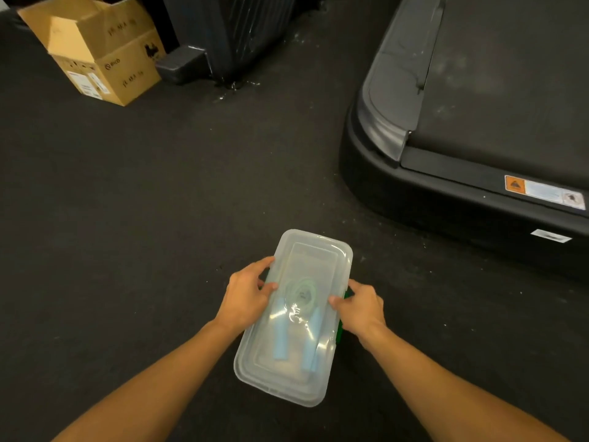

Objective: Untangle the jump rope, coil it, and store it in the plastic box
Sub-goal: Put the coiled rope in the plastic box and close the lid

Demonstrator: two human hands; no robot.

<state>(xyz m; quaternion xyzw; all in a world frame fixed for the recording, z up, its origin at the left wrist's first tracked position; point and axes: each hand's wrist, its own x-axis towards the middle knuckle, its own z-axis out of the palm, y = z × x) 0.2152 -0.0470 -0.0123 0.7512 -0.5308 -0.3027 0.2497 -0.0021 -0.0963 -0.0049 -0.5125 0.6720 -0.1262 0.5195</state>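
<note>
A clear plastic box (314,250) lies on the dark floor with its translucent lid on. Through the lid I see the jump rope (301,293) coiled inside, its two light blue handles pointing toward me. My left hand (247,298) grips the box's left side, thumb on top of the lid. My right hand (361,309) grips the right side, thumb on the lid, fingers curled over a green latch (340,330) at the edge.
The rear end of a black treadmill (446,161) fills the right side. An open cardboard box (98,49) stands at the far left, next to a dark machine base (236,36). Dark rubber floor surrounds the plastic box.
</note>
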